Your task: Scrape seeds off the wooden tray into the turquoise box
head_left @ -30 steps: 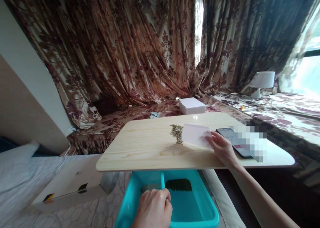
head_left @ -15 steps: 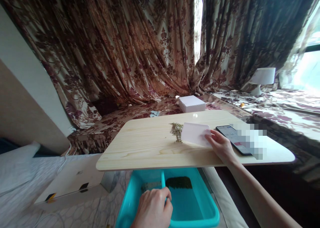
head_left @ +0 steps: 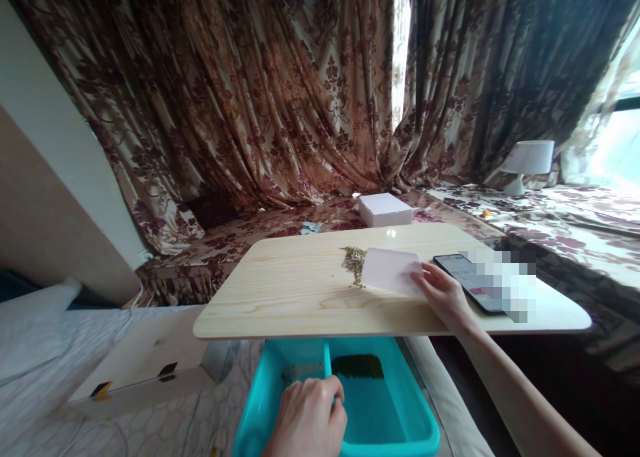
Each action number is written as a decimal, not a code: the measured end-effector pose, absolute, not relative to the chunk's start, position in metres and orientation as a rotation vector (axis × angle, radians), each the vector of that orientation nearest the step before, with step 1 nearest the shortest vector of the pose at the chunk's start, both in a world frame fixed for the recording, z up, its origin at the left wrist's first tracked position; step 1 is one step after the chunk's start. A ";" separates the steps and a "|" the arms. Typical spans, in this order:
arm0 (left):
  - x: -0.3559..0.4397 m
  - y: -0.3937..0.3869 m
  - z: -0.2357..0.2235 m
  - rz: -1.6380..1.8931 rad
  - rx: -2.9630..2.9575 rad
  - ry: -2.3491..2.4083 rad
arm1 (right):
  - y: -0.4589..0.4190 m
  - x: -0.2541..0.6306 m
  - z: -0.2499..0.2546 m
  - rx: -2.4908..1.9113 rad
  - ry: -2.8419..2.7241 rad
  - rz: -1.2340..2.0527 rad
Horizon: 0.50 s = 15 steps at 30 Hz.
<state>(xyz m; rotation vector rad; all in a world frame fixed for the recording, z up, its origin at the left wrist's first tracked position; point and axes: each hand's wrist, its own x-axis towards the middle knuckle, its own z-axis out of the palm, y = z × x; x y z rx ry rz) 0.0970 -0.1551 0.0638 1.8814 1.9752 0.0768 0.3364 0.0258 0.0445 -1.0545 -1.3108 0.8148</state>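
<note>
Right hand: the right hand pinches the near right corner of the pale sheet between thumb and fingers, above the wooden tabletop.
Pale sheet: thin and pinkish white, its left edge right beside the small grains; whether the two touch is hard to tell.
Small grains: a loose, uneven patch near the middle of the tabletop, with a few strays at its edges.
Left hand: the left hand is over the blue tub, fingers curled in beside the divider; its palm faces away, so whether it grips something cannot be told.
Blue tub: just below the tabletop's near edge, with dark green material at the far end of its right compartment and sparse bits in the left one.
Step in hand: seemingly, the sheet is being held at the edge of the grains while the left hand works at the tub.
Handling: any shift of the sheet would likely call for a low, steady edge, since the light grains could scatter.
Phone: the phone lies flat on the tabletop, just beyond the right hand.
White box: the white box sits behind the tabletop's far edge.
</note>
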 end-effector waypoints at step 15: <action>0.096 -0.156 0.061 0.091 1.877 1.980 | 0.023 0.337 0.046 -1.111 -1.220 0.793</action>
